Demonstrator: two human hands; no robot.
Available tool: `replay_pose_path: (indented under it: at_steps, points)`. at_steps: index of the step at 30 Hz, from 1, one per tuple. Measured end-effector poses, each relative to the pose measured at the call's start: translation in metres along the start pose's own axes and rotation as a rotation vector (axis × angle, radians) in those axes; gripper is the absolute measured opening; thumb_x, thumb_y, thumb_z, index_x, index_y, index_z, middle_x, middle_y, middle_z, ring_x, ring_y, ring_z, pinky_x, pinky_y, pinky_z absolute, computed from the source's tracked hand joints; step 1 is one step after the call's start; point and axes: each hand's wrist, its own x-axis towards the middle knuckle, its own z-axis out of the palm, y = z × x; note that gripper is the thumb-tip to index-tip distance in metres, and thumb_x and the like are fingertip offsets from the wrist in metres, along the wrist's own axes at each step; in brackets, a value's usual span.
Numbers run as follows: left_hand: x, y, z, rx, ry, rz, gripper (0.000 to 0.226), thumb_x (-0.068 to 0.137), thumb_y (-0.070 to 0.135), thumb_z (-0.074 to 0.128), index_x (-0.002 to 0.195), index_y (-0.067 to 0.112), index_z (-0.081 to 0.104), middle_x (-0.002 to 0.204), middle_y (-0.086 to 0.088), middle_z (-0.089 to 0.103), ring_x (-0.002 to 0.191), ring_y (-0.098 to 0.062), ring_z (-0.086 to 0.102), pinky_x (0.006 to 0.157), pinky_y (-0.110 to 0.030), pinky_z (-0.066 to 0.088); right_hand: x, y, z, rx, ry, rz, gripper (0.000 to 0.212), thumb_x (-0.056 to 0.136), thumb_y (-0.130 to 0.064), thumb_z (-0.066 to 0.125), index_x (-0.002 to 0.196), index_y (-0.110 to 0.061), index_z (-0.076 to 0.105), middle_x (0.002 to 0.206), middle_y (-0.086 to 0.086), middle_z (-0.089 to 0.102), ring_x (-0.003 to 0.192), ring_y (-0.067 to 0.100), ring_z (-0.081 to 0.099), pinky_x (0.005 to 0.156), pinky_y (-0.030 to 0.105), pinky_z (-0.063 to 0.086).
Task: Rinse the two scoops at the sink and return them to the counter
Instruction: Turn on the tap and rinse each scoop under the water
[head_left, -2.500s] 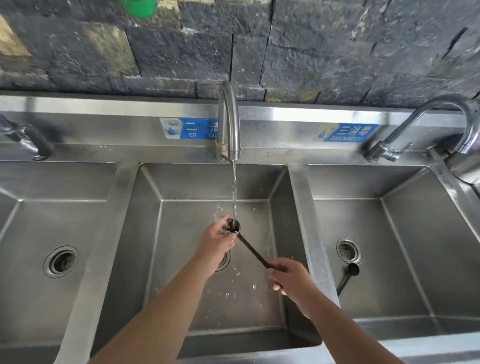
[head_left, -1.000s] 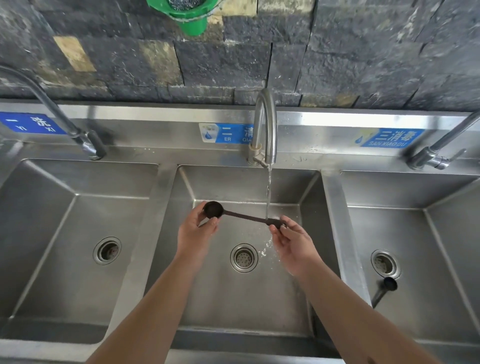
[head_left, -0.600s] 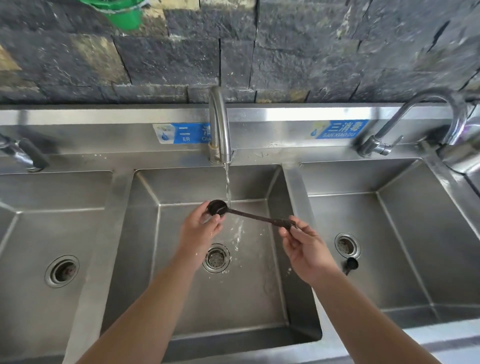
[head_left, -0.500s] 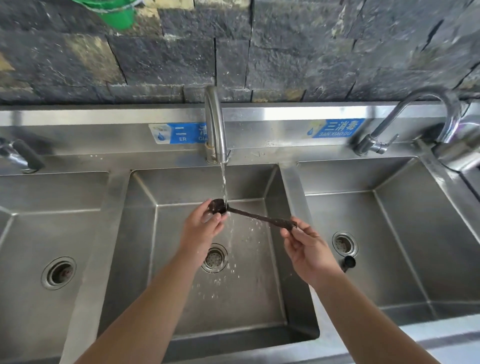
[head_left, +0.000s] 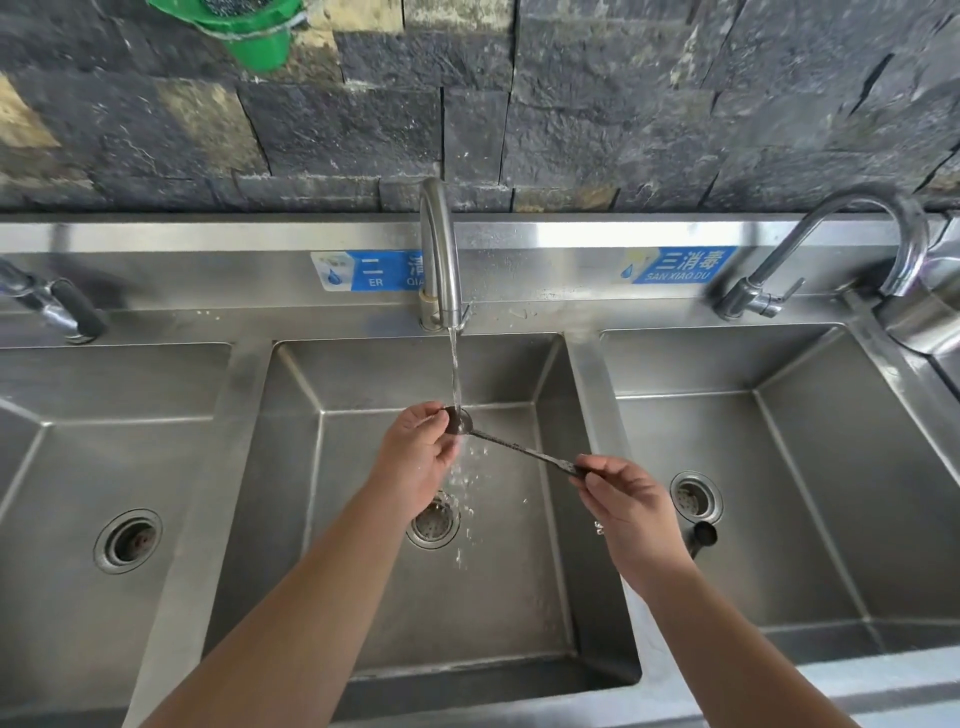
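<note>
This looks like a commercial kitchen's washing-up station. A long stainless steel sink unit (head_left: 519, 234) holds three deep basins side by side, each with its own gooseneck tap (head_left: 439, 249). Blue labels (head_left: 680, 265) on the steel backsplash mark the basins, one reading "SAN XIAO DU". Behind it rises a rough dark stone wall (head_left: 623, 104), with a green plastic container (head_left: 249, 31) hanging above.

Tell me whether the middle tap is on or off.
On. Water streams from the middle tap onto the scoop and splashes below.
</note>
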Motion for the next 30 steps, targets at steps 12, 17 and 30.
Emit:
replay_pose_path:
  at_steps: [12,17,30]
  points:
    - [-0.011,0.016,0.001,0.103,0.0,0.087,0.034,0.09,-0.01,0.051,0.117,0.01,0.06,0.122,-0.016,0.06,0.113,-0.032,0.061,0.078,-0.029,0.052,0.023,0.013,0.018,0.264,0.236,0.095,0.025,0.09,0.016,0.048,0.094,-0.007,0.057,0.092,0.013,0.062,0.08,0.018,0.068,0.066,0.018,0.058]
    - [-0.019,0.034,-0.015,0.093,0.05,0.194,0.031,0.09,-0.009,0.053,0.104,0.017,0.064,0.113,-0.008,0.062,0.099,-0.019,0.065,0.074,-0.025,0.059,0.043,0.021,0.049,0.381,0.249,0.156,0.023,0.089,0.015,0.052,0.093,-0.006,0.061,0.096,0.015,0.062,0.093,0.024,0.064,0.07,0.022,0.06]
    - [-0.037,0.074,-0.085,-0.007,0.172,0.327,0.031,0.092,-0.008,0.05,0.108,0.015,0.063,0.11,-0.01,0.066,0.096,-0.019,0.068,0.075,-0.024,0.056,0.046,0.042,0.139,0.434,0.108,0.273,0.025,0.087,0.017,0.052,0.1,-0.003,0.06,0.088,0.013,0.067,0.07,0.016,0.073,0.066,0.024,0.06]
